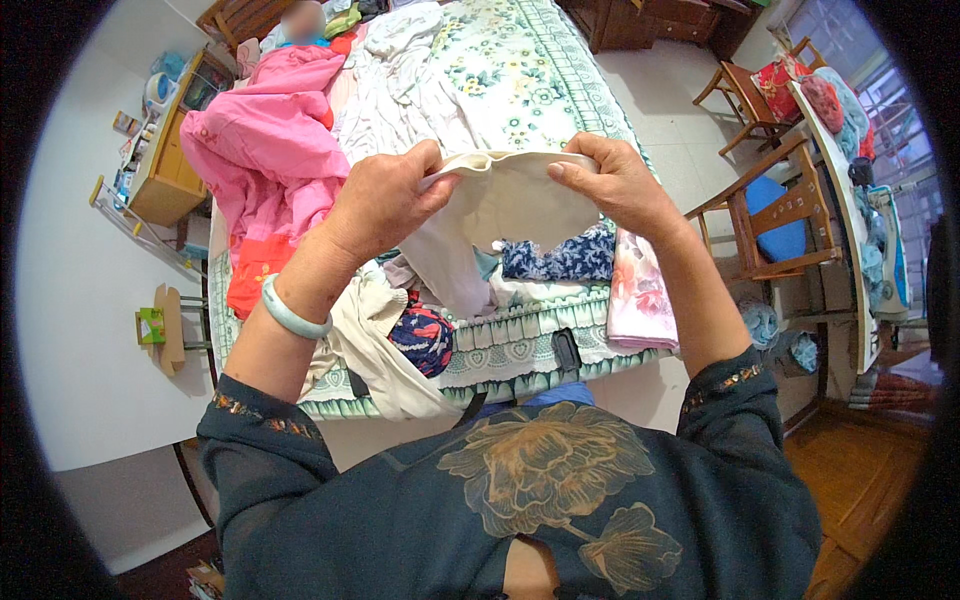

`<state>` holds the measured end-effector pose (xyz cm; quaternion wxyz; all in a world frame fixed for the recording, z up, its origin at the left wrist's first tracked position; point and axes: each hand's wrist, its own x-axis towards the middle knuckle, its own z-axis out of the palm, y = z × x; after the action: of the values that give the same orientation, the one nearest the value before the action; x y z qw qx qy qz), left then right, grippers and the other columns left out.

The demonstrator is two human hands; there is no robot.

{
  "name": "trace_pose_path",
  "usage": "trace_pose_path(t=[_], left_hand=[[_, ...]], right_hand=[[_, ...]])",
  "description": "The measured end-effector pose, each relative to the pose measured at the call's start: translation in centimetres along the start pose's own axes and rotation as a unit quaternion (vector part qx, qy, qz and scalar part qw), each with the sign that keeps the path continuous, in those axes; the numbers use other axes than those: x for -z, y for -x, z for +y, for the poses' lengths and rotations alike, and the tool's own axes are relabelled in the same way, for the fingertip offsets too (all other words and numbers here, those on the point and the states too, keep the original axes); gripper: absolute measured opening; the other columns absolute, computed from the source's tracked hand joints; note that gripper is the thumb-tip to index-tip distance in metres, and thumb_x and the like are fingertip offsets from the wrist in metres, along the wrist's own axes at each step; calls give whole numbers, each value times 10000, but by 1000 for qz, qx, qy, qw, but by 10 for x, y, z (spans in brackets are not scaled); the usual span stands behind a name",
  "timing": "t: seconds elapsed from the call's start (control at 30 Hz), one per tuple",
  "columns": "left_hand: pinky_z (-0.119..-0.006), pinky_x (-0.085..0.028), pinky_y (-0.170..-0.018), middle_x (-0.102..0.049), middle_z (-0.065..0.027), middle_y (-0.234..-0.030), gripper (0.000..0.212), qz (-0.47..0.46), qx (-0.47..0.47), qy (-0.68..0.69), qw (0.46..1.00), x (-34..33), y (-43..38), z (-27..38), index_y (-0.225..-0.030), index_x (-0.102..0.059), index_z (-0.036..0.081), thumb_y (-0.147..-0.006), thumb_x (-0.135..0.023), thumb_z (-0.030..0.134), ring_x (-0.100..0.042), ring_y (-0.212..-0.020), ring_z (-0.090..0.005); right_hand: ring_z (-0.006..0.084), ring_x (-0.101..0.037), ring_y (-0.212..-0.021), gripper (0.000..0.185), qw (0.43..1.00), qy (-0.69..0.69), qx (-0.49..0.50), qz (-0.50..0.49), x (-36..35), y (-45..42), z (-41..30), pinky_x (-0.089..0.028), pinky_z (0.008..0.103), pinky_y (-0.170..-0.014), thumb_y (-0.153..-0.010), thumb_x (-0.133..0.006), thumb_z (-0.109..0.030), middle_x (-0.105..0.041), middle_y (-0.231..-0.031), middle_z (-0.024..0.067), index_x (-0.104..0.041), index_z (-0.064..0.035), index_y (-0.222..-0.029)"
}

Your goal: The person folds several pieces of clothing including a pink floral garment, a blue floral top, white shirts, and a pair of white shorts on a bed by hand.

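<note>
Between my two hands hangs a cream cloth garment (pixel 517 199), stretched along its top edge above the bed. My left hand (pixel 397 199) pinches one end of that edge, and my right hand (pixel 611 180) grips the other. The lower part of the garment drops toward a pile of clothes. Under it lies a folded navy cloth with a white leaf pattern (pixel 559 259). A folded pink floral cloth (pixel 641 296) sits below my right forearm. Near my left forearm are a loose cream garment (pixel 375 341) and a bunched navy-and-red cloth (pixel 424 341).
The bed (pixel 517 322) has a green-and-white frilled cover. A person (pixel 304 26) lies at its far left under a pink blanket (pixel 270 135). A black strap-like item (pixel 566 352) rests by the near edge. Wooden chairs (pixel 787 217) and a sewing machine (pixel 889 255) on a table stand to the right.
</note>
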<state>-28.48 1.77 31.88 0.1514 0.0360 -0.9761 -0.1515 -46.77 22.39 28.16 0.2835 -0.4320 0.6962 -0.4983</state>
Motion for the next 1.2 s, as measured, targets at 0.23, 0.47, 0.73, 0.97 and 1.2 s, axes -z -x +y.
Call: trace_pose_path(t=[0.23, 0.47, 0.73, 0.97, 1.2], left_hand=[[-351, -388, -508, -510, -103, -608, 314, -24, 174, 141, 974, -27, 5, 2, -714, -546, -6, -883, -623, 248, -476, -572, -203], [-277, -370, -504, -499, -18, -612, 270, -27, 188, 213, 958, -40, 7, 16, -755, -541, -1, -912, -609, 208, -420, -587, -73], [-349, -444, -542, -587, -162, -669, 204, -25, 156, 141, 977, -33, 6, 27, -873, -556, -7, -875, -599, 192, -558, -577, -176], [-326, -485, -631, -650, -138, -802, 266, 1, 83, 175, 981, -22, 2, 39, -1030, -610, -28, -876, -579, 187, -612, -699, -179], [-220, -494, -652, -613, -57, -958, 258, 63, 95, 287, 951, -30, -16, 29, -1102, -614, -46, -895, -581, 105, -601, -787, -94]], right_hand=[[81, -580, -651, 226, 969, -234, -20, 78, -65, 10, 8, -499, 240, -530, -906, -647, -220, -614, -768, 31, -599, 0, -897], [101, -595, -714, 197, 963, -262, 5, 58, -104, 2, 15, -524, 253, -547, -916, -605, -174, -619, -823, 69, -571, 18, -942], [131, -605, -705, 227, 984, -174, -4, 31, -87, -9, 1, -519, 292, -597, -892, -561, -140, -626, -840, 103, -578, 52, -1012], [118, -566, -736, 252, 994, -100, 24, 20, -62, -19, -10, -476, 276, -658, -877, -528, -134, -617, -823, 76, -592, 42, -1046], [115, -561, -732, 254, 986, -146, 59, 51, -39, -32, -14, -469, 271, -668, -825, -503, -72, -623, -833, 58, -644, 9, -1020]])
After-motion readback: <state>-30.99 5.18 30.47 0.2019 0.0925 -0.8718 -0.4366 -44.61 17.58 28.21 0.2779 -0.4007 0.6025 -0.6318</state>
